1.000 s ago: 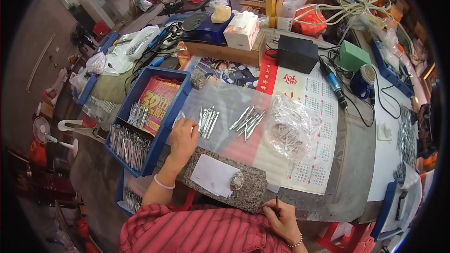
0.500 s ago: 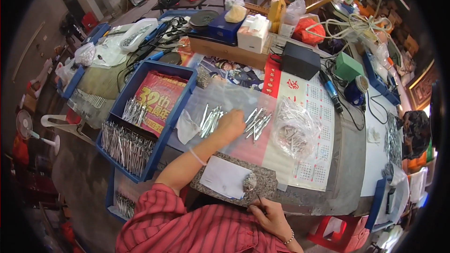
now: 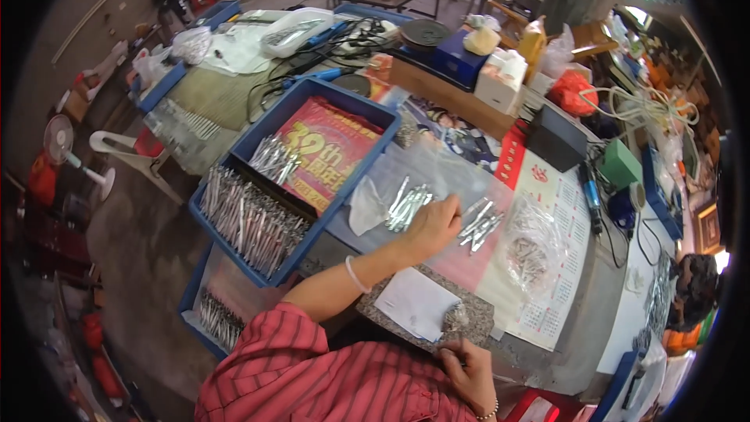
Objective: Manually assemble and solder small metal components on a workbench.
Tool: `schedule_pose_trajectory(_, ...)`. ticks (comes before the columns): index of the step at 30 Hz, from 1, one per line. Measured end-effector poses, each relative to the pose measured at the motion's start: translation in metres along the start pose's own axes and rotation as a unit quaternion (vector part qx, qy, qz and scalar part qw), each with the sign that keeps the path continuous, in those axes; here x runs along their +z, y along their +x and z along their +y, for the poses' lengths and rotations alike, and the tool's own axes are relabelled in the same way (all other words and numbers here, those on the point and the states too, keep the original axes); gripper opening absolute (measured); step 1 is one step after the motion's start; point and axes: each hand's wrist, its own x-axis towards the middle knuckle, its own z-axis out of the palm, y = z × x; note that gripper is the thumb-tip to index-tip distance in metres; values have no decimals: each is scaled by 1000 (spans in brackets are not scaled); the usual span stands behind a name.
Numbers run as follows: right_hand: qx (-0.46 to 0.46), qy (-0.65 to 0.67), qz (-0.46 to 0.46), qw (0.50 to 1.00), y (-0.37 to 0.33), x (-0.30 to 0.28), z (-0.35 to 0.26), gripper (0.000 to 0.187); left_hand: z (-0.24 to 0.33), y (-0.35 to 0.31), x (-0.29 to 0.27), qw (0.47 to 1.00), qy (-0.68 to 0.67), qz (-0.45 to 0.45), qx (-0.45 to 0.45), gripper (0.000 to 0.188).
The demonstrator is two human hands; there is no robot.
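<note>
My left hand [image 3: 434,227] hovers over a clear plastic sheet [image 3: 469,176], between two loose piles of thin silvery metal rods. The left pile [image 3: 408,205] lies beside my knuckles, the right pile [image 3: 481,227] just past my fingertips. The fingers are curled together; what they hold, if anything, is hidden. My right hand [image 3: 471,375] is closed at the near edge of a speckled stone slab [image 3: 476,305], its grip too blurred to read. On that slab lie white paper [image 3: 410,302] and a small greyish round clump [image 3: 455,317], close to my right fingers.
A blue tray [image 3: 344,207] of similar rods and a red printed packet [image 3: 316,148] stands left, with another blue tray [image 3: 190,301] below it. A plastic bag of rods [image 3: 531,250] lies right on a calendar sheet. Boxes, cables and a blue handpiece [image 3: 589,191] line the back.
The whole view has swung left, so the bench appears farther right. My left hand stays between the piles, its fingers reaching slightly more to the right. The thin dark stick at my right fingers is less distinct.
</note>
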Motion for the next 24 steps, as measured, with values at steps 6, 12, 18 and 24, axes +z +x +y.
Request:
schedule_pose_trajectory(6, 88, 118, 98, 984, 1, -24, 27, 9, 49, -83, -57, 969, -219, -32, -109, 14)
schedule_pose_trajectory(12, 73, 70, 220, 970, 19, -68, 38, 10, 56, -122, -91, 884, -369, -136, -254, 12)
schedule_pose_trajectory(18, 33, -4, 250, 968, 65, -106, 67, 10, 52, -125, -86, 836, -489, -123, -216, 6)
schedule_pose_trajectory(24, -7, -226, 246, 942, 102, -116, 108, 12, 67, -122, -77, 859, -463, -107, -193, 12)
